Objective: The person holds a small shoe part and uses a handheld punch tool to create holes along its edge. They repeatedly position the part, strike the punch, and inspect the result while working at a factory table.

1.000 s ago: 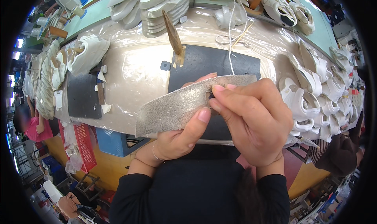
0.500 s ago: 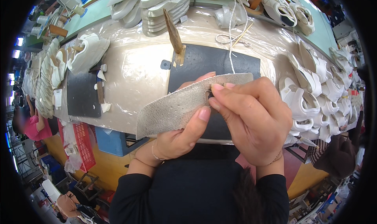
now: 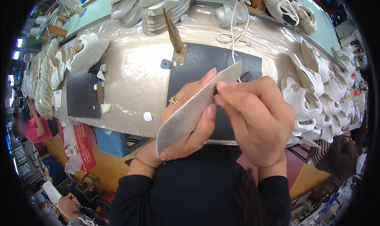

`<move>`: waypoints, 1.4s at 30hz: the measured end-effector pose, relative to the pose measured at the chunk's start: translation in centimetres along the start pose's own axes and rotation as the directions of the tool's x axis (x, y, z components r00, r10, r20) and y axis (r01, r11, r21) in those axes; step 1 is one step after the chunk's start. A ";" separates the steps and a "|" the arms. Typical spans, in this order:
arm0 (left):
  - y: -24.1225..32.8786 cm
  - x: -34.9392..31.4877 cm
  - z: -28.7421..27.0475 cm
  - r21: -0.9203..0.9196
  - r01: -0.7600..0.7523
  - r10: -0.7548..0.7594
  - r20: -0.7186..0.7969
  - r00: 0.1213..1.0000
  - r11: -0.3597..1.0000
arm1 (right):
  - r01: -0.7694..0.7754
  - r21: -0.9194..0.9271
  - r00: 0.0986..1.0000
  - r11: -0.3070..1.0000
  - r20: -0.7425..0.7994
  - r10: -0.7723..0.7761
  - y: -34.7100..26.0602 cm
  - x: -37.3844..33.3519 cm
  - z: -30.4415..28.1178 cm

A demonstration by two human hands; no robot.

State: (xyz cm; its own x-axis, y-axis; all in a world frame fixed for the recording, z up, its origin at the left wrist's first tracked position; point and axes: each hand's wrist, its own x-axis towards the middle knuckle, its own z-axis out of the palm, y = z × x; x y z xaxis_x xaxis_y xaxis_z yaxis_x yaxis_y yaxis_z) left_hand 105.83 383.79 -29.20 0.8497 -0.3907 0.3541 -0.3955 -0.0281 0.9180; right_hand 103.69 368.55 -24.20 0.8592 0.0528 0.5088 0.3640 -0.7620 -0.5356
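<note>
My left hand [image 3: 186,135] grips a grey, rough-faced sheet of shoe material [image 3: 188,121], its thumb on the near face and its fingers behind. The sheet stands tilted, its upper end to the right. Thumb and forefinger of my right hand [image 3: 259,117] are pinched against the sheet's right side; what they hold there is small and mostly hidden. A short dark rod [image 3: 246,76] sticks out behind the sheet, above my right hand. White cord [image 3: 233,48] runs down from the far side to the sheet's upper end. Under my hands lies a black mat [image 3: 206,59].
A pointed wooden peg [image 3: 173,30] rises from the mat's far left corner. Scissors [image 3: 233,38] lie beyond the mat. White shoe uppers [image 3: 303,99] crowd the right; stacked pale pieces [image 3: 162,16] stand at the back. Another black mat [image 3: 83,93] lies left. A person in pink [image 3: 33,129] is far left.
The sheet has turned steeper and more edge-on, its lower end moving right and down. The dark rod and a small white scrap on the table have come into sight. My right hand stays pinched.
</note>
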 end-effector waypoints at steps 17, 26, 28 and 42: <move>1.4 0.1 0.2 -0.582 0.241 -0.197 0.139 0.970 0.776 | -0.049 0.140 0.997 0.989 -0.051 0.057 0.2 -0.3 -0.1; 0.8 0.1 0.3 -0.474 0.115 -0.099 0.059 0.993 0.873 | -0.026 0.113 0.998 0.993 -0.053 0.032 0.0 -0.3 0.0; 0.6 0.1 0.1 -0.403 0.114 -0.102 0.052 0.993 0.908 | -0.024 0.112 0.998 0.993 -0.056 0.030 -0.1 -0.3 0.0; 0.4 0.0 0.3 -0.371 0.162 -0.153 0.053 0.987 0.915 | -0.027 0.078 0.999 0.997 -0.025 0.029 0.2 -0.2 -0.1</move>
State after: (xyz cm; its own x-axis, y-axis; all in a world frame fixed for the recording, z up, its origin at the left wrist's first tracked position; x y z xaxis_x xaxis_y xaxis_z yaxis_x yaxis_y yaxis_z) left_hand 105.58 383.53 -28.87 0.8804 -0.4302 0.1994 -0.0950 0.2521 0.9630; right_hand 103.55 368.32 -24.39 0.8602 0.0151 0.5097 0.3680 -0.7104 -0.6000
